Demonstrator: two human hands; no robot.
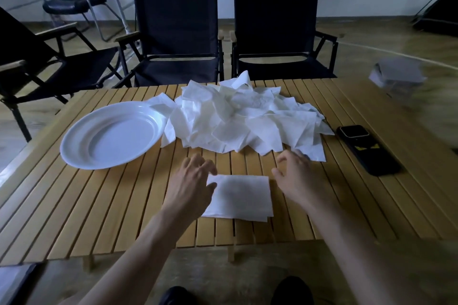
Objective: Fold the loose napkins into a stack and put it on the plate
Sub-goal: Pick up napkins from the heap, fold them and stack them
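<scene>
Folded napkin (pixel 241 197): one flat white rectangle on the slatted surface (pixel 124 205), near the front edge, centre. Left hand (pixel 190 186): over the napkin's left edge, fingers spread and relaxed, gripping nothing. Right hand (pixel 295 176): just right of the napkin, fingers loosely bent, holding nothing; whether the tips touch the pile cannot be told. Pile (pixel 245 119): many loose, crumpled napkins heaped beyond the hands, its left edge at the plate's rim. Plate (pixel 111 138): white, left of the pile, bearing nothing. Phone (pixel 366 148): dark, right of the pile. Chairs (pixel 177 30): beyond the surface. Risks, as judged: thin tissue clings, so one pull may drag several sheets; a careless sweep may skew the folded napkin.
</scene>
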